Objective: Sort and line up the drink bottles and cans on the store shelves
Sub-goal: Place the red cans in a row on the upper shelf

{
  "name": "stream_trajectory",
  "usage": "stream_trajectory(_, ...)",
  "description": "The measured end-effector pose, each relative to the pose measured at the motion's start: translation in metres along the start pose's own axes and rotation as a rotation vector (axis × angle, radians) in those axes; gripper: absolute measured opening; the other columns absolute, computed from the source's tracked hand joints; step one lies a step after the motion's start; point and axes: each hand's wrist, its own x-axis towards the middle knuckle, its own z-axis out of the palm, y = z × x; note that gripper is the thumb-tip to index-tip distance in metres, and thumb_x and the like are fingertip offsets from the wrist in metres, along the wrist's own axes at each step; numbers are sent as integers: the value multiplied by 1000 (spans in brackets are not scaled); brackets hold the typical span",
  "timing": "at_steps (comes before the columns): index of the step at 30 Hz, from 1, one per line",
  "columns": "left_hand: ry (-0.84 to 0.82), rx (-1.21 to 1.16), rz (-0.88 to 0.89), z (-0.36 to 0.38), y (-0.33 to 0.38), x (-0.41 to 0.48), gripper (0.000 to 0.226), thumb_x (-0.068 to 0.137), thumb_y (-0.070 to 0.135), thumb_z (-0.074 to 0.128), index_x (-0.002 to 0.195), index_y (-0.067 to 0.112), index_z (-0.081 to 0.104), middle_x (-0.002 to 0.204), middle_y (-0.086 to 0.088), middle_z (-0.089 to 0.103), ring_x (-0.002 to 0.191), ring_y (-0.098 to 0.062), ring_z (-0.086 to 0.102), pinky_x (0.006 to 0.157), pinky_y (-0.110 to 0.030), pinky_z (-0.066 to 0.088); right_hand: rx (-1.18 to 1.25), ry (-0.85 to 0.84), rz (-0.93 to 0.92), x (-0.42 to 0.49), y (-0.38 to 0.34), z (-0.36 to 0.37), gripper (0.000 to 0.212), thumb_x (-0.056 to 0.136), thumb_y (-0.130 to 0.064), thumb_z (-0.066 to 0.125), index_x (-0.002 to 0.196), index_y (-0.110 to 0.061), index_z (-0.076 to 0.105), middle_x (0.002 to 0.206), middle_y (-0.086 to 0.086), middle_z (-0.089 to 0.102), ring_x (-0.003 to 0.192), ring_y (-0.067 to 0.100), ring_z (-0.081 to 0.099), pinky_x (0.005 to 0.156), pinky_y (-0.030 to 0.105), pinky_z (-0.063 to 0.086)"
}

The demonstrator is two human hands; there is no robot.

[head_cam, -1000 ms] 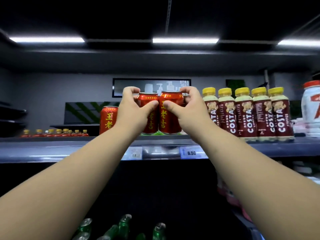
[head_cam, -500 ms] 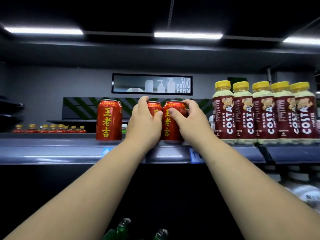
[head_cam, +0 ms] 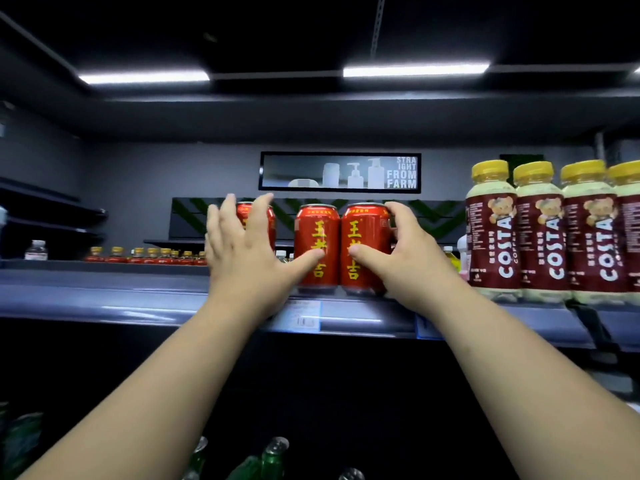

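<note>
Three red cans with yellow characters stand on the grey shelf (head_cam: 104, 299). My left hand (head_cam: 246, 251) is spread with straight fingers in front of the left can (head_cam: 270, 220); its thumb touches the middle can (head_cam: 317, 244). My right hand (head_cam: 398, 251) curls round the right can (head_cam: 363, 244), thumb on its front and fingers behind its far side. The middle and right cans stand side by side, touching. The left can is mostly hidden behind my left hand.
A row of yellow-capped Costa bottles (head_cam: 540, 233) stands to the right on the same shelf. Green bottles (head_cam: 273, 455) show on a lower shelf. Small bottles (head_cam: 149, 254) line a far shelf at the left. Price tags (head_cam: 301, 315) hang on the shelf edge.
My left hand let go of the middle can and opened, moving left in front of the left can. The two cans now stand on the shelf; my right hand still holds the right one.
</note>
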Motion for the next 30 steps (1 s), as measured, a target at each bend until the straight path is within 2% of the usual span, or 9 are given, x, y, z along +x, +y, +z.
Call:
stream_trajectory(4, -31, 124, 58, 4, 0, -2, 104, 65, 86, 55, 151, 42, 17, 165, -2, -8, 151, -31, -17, 120, -59, 3, 5, -2, -21, -4, 1, 1, 83, 67, -72, 63, 138, -44, 29, 122, -5, 62, 109, 22, 62, 94, 50, 53)
stream_trajectory(7, -54, 55, -3, 3, -1, -1, 107, 64, 83, 62, 152, 42, 15, 165, 1, -10, 151, -32, -12, 118, -59, 15, -18, 17, -5, -2, 3, 2, 81, 77, -64, 67, 143, -39, 27, 123, -4, 61, 108, 22, 62, 93, 49, 53)
stream_trajectory(10, -56, 28, -40, 1, 1, -1, 112, 64, 78, 68, 153, 39, 11, 165, -1, -9, 152, -34, 2, 116, -57, 25, -52, 24, 3, -3, 1, 2, 78, 79, -64, 66, 142, -38, 28, 122, -3, 62, 107, 24, 62, 95, 49, 52)
stream_trajectory(13, -37, -9, -69, -1, 1, -1, 114, 66, 74, 71, 153, 34, 10, 164, -6, 1, 149, -35, 17, 114, -53, 29, -99, 39, 31, -3, -5, 4, 77, 81, -65, 63, 142, -35, 28, 124, -1, 60, 109, 27, 60, 95, 51, 50)
stream_trajectory(17, -63, -110, -85, -8, -3, 2, 111, 71, 62, 74, 154, 27, 10, 156, -8, 25, 136, -29, 40, 106, -44, 38, -175, 22, 55, -3, -13, 11, 74, 86, -56, 57, 145, -27, 22, 126, 5, 59, 108, 31, 58, 95, 51, 50)
stream_trajectory(21, -92, -136, -108, -11, -9, 5, 96, 79, 44, 71, 153, 25, 12, 140, -9, 47, 120, -30, 51, 98, -43, 43, -112, 2, 45, -3, -7, 7, 79, 83, -58, 63, 146, -35, 22, 121, -3, 56, 108, 27, 59, 96, 52, 49)
stream_trajectory(23, -71, -105, -105, -8, -10, 6, 90, 81, 39, 67, 153, 24, 15, 134, -8, 51, 112, -29, 54, 93, -42, 45, -90, 4, 33, -2, -5, 5, 79, 82, -58, 65, 146, -36, 24, 122, -3, 56, 108, 26, 59, 97, 52, 50)
stream_trajectory(26, -64, -87, -97, -5, -10, 5, 88, 83, 39, 65, 153, 23, 14, 135, -7, 49, 111, -27, 53, 88, -40, 43, -60, 19, -3, -3, -5, 7, 82, 76, -62, 64, 145, -37, 28, 124, -4, 59, 109, 25, 60, 95, 51, 51)
stream_trajectory(30, -71, -84, -81, -6, -11, 4, 88, 84, 39, 64, 153, 24, 12, 137, -7, 48, 114, -28, 53, 93, -43, 46, -58, 32, 3, -5, -4, 8, 80, 76, -62, 63, 145, -39, 28, 123, -6, 60, 109, 24, 60, 96, 51, 51)
